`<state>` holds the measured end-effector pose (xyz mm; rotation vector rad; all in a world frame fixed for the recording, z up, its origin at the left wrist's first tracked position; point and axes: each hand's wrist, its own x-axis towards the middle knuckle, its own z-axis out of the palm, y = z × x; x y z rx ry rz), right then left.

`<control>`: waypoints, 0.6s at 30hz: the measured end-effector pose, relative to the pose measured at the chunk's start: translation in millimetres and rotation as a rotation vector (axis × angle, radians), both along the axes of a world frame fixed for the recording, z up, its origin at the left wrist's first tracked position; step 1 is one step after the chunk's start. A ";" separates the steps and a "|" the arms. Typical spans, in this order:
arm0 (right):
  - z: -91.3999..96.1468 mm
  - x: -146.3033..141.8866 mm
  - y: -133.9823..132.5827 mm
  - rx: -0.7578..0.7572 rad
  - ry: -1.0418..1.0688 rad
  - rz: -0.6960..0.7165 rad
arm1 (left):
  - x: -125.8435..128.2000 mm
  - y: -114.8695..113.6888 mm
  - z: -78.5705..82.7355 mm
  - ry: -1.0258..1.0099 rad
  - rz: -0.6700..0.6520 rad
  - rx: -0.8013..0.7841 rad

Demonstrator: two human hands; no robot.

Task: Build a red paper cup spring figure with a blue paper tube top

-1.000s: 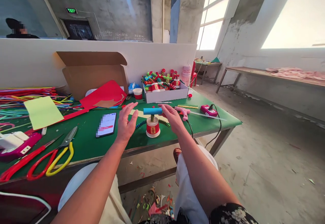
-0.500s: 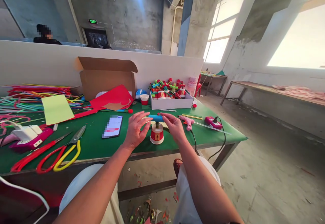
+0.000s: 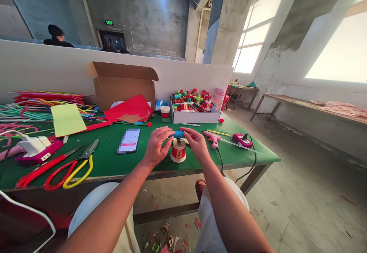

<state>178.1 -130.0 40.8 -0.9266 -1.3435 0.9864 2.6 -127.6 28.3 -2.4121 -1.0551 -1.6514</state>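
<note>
Closing in since a second ago, the left hand (image 3: 156, 146) now pinches the left end of the blue tube (image 3: 178, 134), while the right hand (image 3: 197, 146) grips its right end. The tube lies crosswise above the red cup (image 3: 178, 153), near the front edge of the green table (image 3: 109, 162), between phone (image 3: 129, 141) and glue gun (image 3: 212, 138).

A second ago the left hand (image 3: 156, 146) was open with its fingers spread, clear of the blue roll (image 3: 178, 134). Now it's closed in, fingertips on the roll's left end. The right hand (image 3: 197, 144) only had its fingertips at the right end back then; now it's curled over that end too, so both hands cover most of the roll above the cup (image 3: 178, 151). The view has also swung a bit left and up, and a ceiling light shows now.
</note>
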 end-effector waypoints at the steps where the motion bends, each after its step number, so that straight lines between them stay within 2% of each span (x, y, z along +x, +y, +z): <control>1: 0.1 -0.1 -0.3 -0.003 0.003 0.002 | 0.4 -0.3 0.0 -0.004 -0.004 -0.018; 8: -0.3 1.3 -2.5 -0.036 -0.012 -0.009 | 3.9 -0.9 -2.4 -0.028 -0.038 -0.063; 18: -4.9 0.1 2.0 0.035 -0.077 -0.081 | 4.2 0.6 -5.0 -0.047 -0.047 -0.063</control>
